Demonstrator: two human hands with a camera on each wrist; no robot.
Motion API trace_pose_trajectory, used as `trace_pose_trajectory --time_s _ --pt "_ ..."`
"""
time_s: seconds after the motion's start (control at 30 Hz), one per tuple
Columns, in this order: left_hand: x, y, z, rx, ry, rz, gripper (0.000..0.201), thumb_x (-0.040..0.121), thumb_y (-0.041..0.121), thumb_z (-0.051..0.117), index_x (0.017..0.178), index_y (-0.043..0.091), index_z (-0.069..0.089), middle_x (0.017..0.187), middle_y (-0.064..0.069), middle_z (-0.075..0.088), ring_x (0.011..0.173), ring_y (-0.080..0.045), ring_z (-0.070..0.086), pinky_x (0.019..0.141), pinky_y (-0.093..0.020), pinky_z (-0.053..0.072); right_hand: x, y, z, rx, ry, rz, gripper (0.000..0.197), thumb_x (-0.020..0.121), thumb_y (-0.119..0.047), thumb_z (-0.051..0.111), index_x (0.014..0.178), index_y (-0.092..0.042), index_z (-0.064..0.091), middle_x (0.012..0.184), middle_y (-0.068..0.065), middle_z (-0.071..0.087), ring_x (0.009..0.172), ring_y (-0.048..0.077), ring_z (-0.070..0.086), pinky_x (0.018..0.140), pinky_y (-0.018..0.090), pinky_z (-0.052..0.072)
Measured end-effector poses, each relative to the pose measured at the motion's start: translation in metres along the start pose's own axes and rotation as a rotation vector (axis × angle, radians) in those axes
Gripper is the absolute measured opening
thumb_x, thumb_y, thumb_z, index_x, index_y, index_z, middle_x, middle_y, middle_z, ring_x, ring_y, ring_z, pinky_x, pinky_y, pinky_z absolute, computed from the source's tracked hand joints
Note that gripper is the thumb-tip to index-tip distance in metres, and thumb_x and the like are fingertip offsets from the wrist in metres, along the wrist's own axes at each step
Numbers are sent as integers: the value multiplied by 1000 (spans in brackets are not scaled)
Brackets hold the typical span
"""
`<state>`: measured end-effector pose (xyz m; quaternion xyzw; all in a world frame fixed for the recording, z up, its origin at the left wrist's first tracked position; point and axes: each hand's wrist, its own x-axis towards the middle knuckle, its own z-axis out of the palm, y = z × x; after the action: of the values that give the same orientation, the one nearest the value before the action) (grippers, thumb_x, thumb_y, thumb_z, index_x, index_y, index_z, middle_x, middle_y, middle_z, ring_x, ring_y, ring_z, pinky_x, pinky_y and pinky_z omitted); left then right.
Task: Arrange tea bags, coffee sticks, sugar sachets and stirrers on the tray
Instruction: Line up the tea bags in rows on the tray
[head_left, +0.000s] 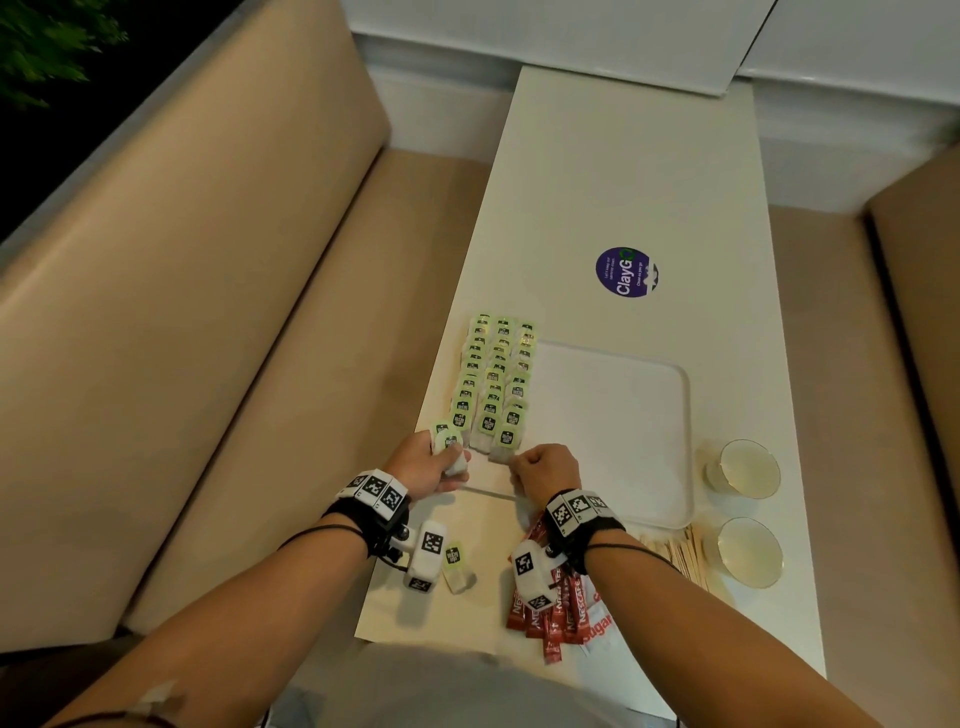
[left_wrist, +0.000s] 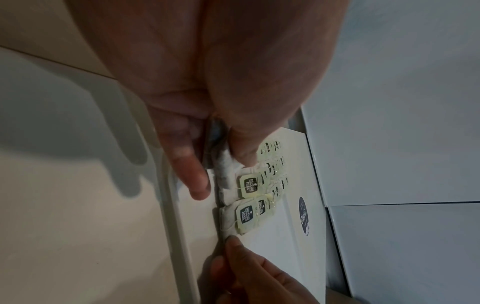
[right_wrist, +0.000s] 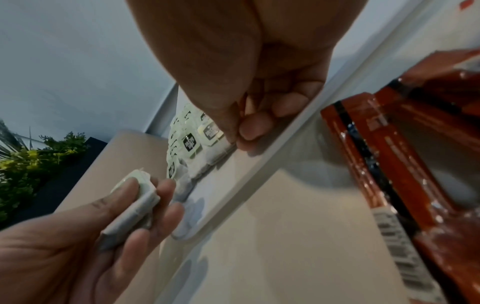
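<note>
The left hand (head_left: 426, 465) grips a small stack of tea bags (head_left: 448, 448), its fingers partly hidden. Just beside it, the right hand (head_left: 545, 470) pinches the nearest tea bag (head_left: 503, 451) of the rows; the coffee sticks (head_left: 550, 608) under its wrist are largely covered.

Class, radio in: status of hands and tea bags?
Left hand grips spare tea bags. Right hand pinches nearest bag in rows on tray. Nothing blocking.
</note>
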<state>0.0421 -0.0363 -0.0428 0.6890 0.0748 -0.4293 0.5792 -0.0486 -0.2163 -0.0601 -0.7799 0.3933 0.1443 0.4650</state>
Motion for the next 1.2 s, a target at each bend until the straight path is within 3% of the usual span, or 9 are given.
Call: trace_pose_trajectory --time_s 0.2,0.3,0.47,0.73,0.83,0.9,1.0,1.1,1.2 --pt "-3 1 0 -16 9 -12 19 106 19 50 109 4 59 95 -11 70 66 -19 70 53 -22 56 -1 -9 3 -78 54 -13 21 82 -33 63 70 -16 64 69 -2 68 67 18 65 58 29 52" --pt "-3 1 -1 -29 -18 -33 10 104 14 52 107 9 59 101 -14 70 76 -23 71 59 -25 58 -1 -11 7 -119 53 -51 37 80 -46 69 59 -21 51 53 -10 56 51 13 54 51 26 48" --pt "-5 -1 -3 -33 -91 8 33 96 -12 53 117 14 55 111 -20 69 95 -27 72 72 -28 60 2 -17 5 -105 67 -43 29 81 -45 72 72 -22 57 76 -5 69 71 17 65 65 34 57" --pt "-2 -2 -5 -2 -55 87 31 94 -5 62 122 6 55 115 -14 72 95 -26 74 68 -25 59 -1 -17 3 -26 40 -167 37 87 -40 73 71 -21 46 66 -5 52 62 15 49 61 32 44" --pt "-1 -3 -9 52 -37 101 28 92 0 67 118 7 60 109 -13 74 89 -22 75 66 -24 58 -4 -17 7 44 -56 -297 25 92 -42 69 83 -21 60 68 -6 57 60 9 50 61 27 42" --pt "-2 -3 -11 80 -41 102 25 92 3 69 115 9 62 105 -12 75 87 -22 75 65 -23 57 -8 -19 8 88 -136 -339 18 97 -42 63 92 -25 67 73 2 64 63 11 54 66 32 49" --pt "-2 -3 -13 140 -31 109 22 90 7 72 110 13 64 100 -10 76 87 -24 75 68 -27 56 -11 -20 7 45 -205 -358 19 98 -37 62 91 -23 72 84 4 71 72 12 60 74 34 53" --pt "-1 -3 -16 183 10 122 20 90 8 73 108 14 65 98 -8 77 84 -22 74 68 -28 56 -11 -22 10 -12 -223 -374 17 96 -32 66 88 -18 73 78 -6 68 70 8 59 71 25 48" --pt "-1 -4 -18 141 53 129 15 93 7 69 106 14 65 100 -8 76 81 -18 74 65 -24 57 -9 -25 13 -40 -204 -371 22 95 -31 67 83 -14 71 73 -5 65 66 10 56 70 29 48"
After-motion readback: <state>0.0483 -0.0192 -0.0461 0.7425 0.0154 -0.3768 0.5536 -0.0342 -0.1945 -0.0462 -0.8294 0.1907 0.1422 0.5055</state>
